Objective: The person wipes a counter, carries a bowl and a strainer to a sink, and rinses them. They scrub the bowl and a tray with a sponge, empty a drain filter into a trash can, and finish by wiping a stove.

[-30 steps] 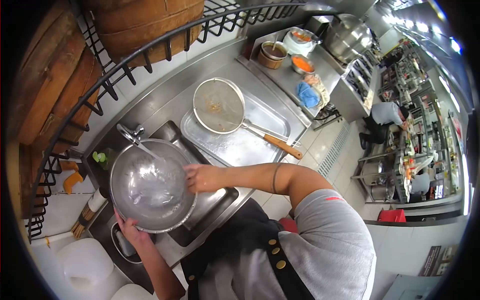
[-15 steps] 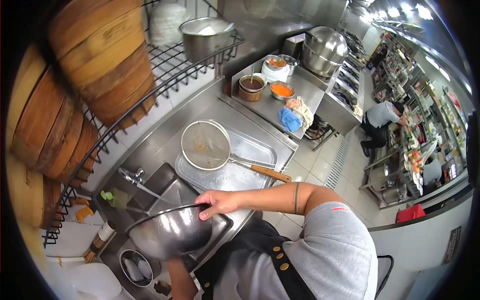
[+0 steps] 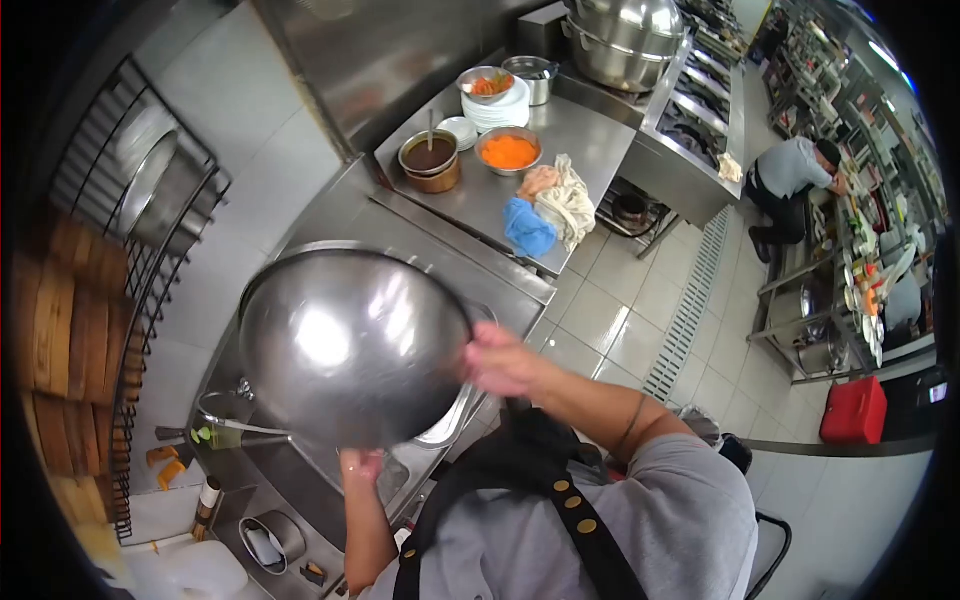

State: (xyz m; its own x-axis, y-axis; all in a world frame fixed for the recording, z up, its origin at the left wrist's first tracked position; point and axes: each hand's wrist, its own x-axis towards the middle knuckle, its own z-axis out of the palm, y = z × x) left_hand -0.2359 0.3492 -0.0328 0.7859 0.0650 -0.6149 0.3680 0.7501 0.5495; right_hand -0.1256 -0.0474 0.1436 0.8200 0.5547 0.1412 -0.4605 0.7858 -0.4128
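Note:
A large metal bowl, its shiny rounded outside turned toward me, is held tilted above the sink. My right hand is closed on its dark rim at the right side. Against the bowl's lower side is my left hand, with its fingers partly hidden by the bowl. The bowl covers most of the sink and the drainboard, and the strainer seen earlier is mostly hidden. Left of the bowl, the tap spout reaches over the sink.
On the steel side table are a pot of brown sauce, a bowl of orange food, stacked plates and cloths. Bamboo steamers and a wire rack stand left. Another person bends by the right shelves.
The bowl has been raised out of the sink area and tipped so its outside faces me. My left hand has come into view below it. The view has shifted.

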